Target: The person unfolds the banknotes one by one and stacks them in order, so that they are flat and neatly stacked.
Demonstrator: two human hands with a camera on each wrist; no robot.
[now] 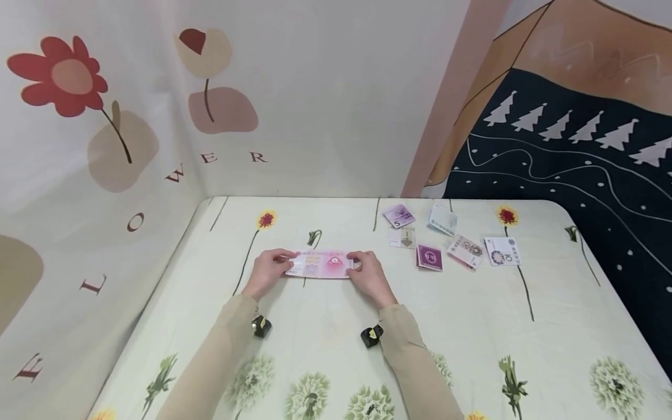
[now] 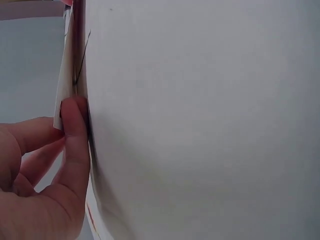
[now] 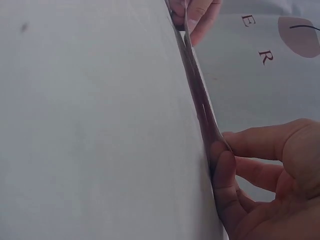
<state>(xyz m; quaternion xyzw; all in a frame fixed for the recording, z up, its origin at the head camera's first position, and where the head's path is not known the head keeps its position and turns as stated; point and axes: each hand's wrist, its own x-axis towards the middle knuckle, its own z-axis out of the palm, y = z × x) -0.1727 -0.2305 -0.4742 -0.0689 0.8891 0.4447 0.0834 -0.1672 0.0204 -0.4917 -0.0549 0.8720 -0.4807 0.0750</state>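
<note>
Here we've got the pink banknote held out lengthwise btwn both hands, close over the table: L hand pinches one end, thumb vs. fingers, R hand pinches the other. We read "100" at its lower L corner, right by the L fingertips. R hand sits btwn it & a loose bunch on the R: purple note marked "5", a "1" note just below, then a folded purple note, lettering too small for us. Farther over, a pale blue-green note, a pinkish-brown note, & just beside that a "10" note. Black wrist units sit by beige sleeves. Out back, we spot a wall sheet w/ flowers, spelling "F L O W E R"; far R, a dark panel w/ white trees.
</note>
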